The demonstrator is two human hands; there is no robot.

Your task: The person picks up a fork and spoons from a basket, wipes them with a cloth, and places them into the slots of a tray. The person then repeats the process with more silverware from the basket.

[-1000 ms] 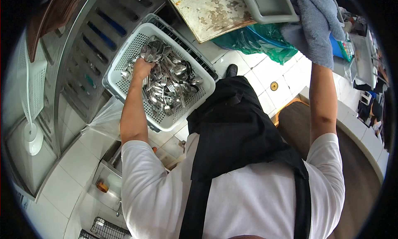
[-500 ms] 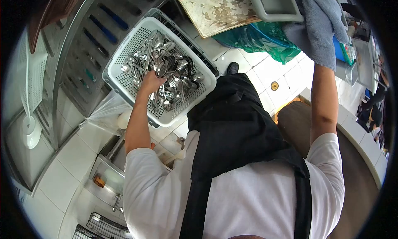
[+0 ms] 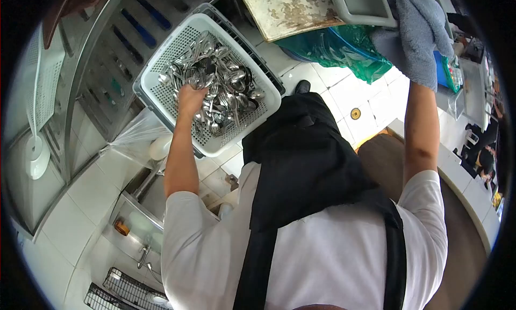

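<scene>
My left hand (image 3: 191,99) reaches into a pale plastic basket (image 3: 258,122) with perforated walls. Its fingers close around some spoons and forks (image 3: 198,80) at the near side of a large heap of metal cutlery (image 3: 228,89). The fingertips are partly hidden among the pieces. At the upper right, a thick grey towel (image 3: 416,36) covers my right hand completely and hangs around it. The hand carries the towel, though its fingers are out of sight beneath the cloth.
Left of the basket is a slotted metal rack (image 3: 107,57) with knives. A blue bin (image 3: 349,38) lined with a green bag stands under a worn board (image 3: 290,11) and a grey tray (image 3: 363,6). A sink (image 3: 137,224) lies lower left. People show at far right.
My left hand has shifted slightly left and up within the basket, and the spoons at its fingers sit differently. The right hand stays up with the towel.
</scene>
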